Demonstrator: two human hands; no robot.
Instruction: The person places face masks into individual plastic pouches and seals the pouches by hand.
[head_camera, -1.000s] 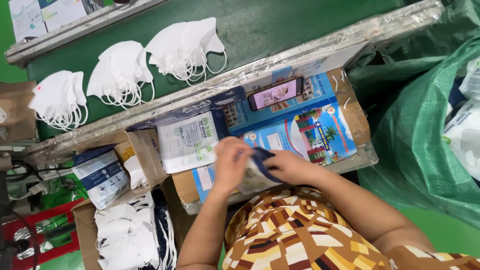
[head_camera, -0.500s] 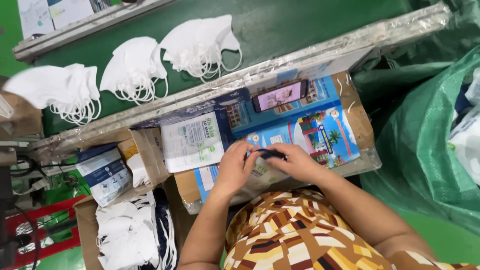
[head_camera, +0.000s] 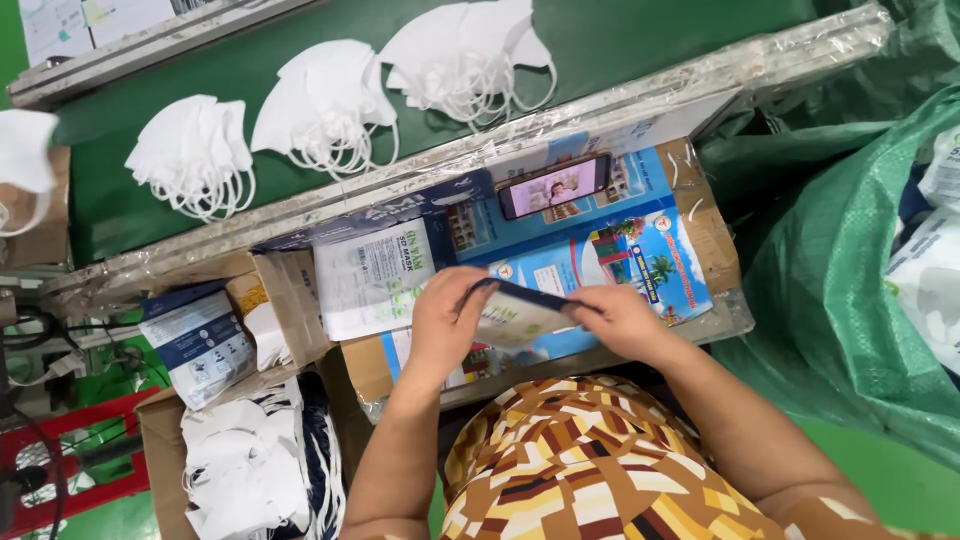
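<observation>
Far to the left of the fingers, a carton (head_camera: 250, 470) is heaped with loose white masks, and a blue-and-white printed pouch (head_camera: 200, 340) lies just above it, so stock for packing is plainly on hand. Up past the fingertips, three fanned stacks of white masks (head_camera: 320, 105) sit untouched on the green belt (head_camera: 620, 40), which suggests much of the work is left. Just left of the left hand (head_camera: 445, 325) lies a flat stack of printed pouches (head_camera: 370, 280), apparently unfilled. The left hand curls its fingers over the near-left edge of the pouch in hand (head_camera: 520, 312), thumb beneath, pinching it; the right hand (head_camera: 620, 320) pinches the opposite end, fingers pressed together over the dark top strip. The pouch sits between the two hands, held just above the cardboard work surface (head_camera: 710, 240) and close to the person's patterned clothing. It looks thin and glossy, pale with green printing and a dark blue band along its top edge, lying nearly flat; whether a mask is inside cannot be told. Beyond the right fingers a phone (head_camera: 555, 187) leans with its screen lit, and further right bulges a green woven sack (head_camera: 850, 300).
</observation>
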